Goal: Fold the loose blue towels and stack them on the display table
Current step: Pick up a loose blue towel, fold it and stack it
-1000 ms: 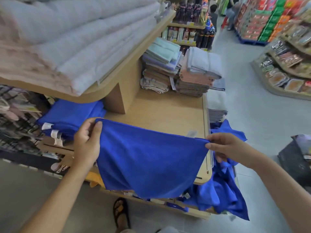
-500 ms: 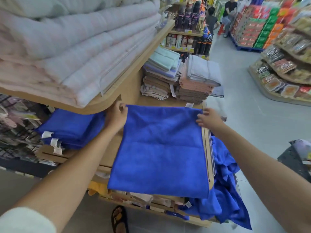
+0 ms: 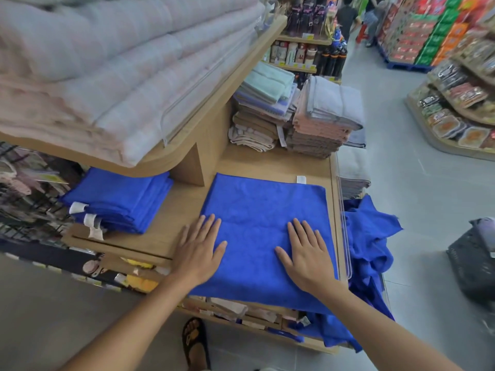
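We press left hand [image 3: 199, 250] and right hand [image 3: 308, 253] flat on the blue towel [image 3: 262, 210], whose overhang past the display table's [image 3: 171, 236] near edge could drag it off.

Floor [image 3: 401, 183] was pale grey tile. A curved wooden upper shelf [image 3: 222, 100] carried folded pale bedding [image 3: 120, 62]. Across the aisle stood tiered racks [image 3: 455, 152] of packaged goods. Red and green cartons [image 3: 420, 36] were stacked on a blue pallet [image 3: 401, 66]. Lighting was even.
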`<state>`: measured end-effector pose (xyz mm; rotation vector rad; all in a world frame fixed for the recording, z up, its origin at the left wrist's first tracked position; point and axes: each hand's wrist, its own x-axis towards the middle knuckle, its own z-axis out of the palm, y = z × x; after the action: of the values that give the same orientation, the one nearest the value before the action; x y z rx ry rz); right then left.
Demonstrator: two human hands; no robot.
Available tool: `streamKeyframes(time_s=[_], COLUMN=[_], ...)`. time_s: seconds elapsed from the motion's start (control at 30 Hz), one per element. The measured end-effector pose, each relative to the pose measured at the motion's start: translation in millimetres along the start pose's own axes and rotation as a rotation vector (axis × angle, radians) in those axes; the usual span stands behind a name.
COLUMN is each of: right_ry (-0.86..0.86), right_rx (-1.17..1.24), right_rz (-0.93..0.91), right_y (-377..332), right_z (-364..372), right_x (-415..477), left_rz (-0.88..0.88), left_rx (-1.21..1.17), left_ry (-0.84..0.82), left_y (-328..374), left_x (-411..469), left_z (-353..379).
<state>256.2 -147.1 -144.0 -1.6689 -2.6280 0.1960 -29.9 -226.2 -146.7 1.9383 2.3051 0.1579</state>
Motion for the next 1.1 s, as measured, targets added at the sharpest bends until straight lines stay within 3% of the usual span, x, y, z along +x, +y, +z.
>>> streamKeyframes(time_s=[0.37, 0.47, 0.57, 0.67, 0.8, 1.1], right_ry=[-0.042, -0.045, -0.040, -0.027, -0.209, -0.223], right_rx=[0.031, 0.188, 0.369, 0.259, 0.060, -0.006], right_rz=[-0.006, -0.001, 0.120, 0.201, 0.254, 0.251], right_y=[3, 16, 38, 62, 71, 82], right_z=[-18, -46, -80, -99, -105, -105], right_x=[9, 37, 80, 119, 148, 174], left_rz=[-0.005, 0.034, 0.098, 0.146, 0.136, 0.063], left_rx=[-0.005, -0.082, -0.101, -0.062, 0.093, 0.268], left_ry=[-0.043, 0.008, 0.066, 0.038, -0.086, -0.239], left_y=[-1, 2, 10, 18, 23, 31], left_x=[16, 36, 70, 110, 156, 218], left_z=[-7, -20, -36, -50, -65, -80])
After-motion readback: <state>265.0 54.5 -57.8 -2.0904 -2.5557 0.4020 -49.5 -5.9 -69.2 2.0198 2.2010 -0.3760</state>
